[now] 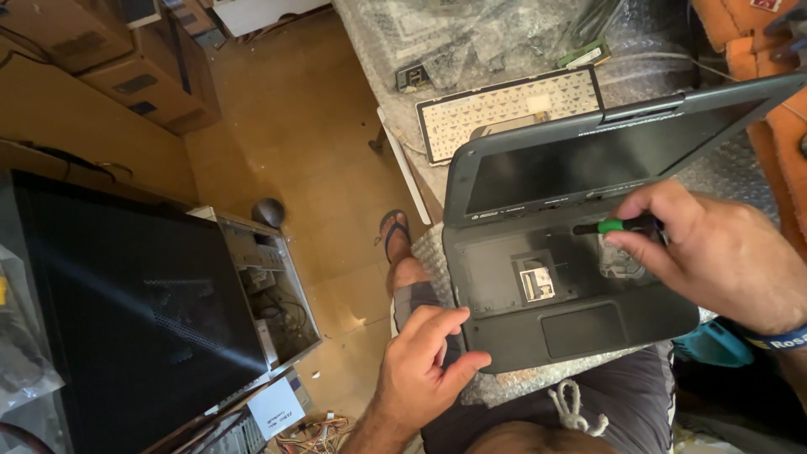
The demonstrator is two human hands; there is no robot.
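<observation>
Head view, left to right: an open desktop computer case (pixel 168 311) lay on its side on the floor, its dark side panel up and the inner bay exposed at its right edge. Left hand (pixel 420 361) gripped the near-left corner of the laptop base (pixel 538 311), thumb on top, fingers curled loosely at the edge. Laptop rested on the person's lap over bubble wrap (pixel 504 387); keyboard bay was stripped, touchpad at the near edge, screen (pixel 605 155) tilted open and dark. Detached keyboard (pixel 504 105) lay on the bench behind the screen, near the bench's left edge. Right hand (pixel 714 252) pinched a green-handled screwdriver (pixel 618 225), tip pointing left over the far edge of the base near the hinge.
</observation>
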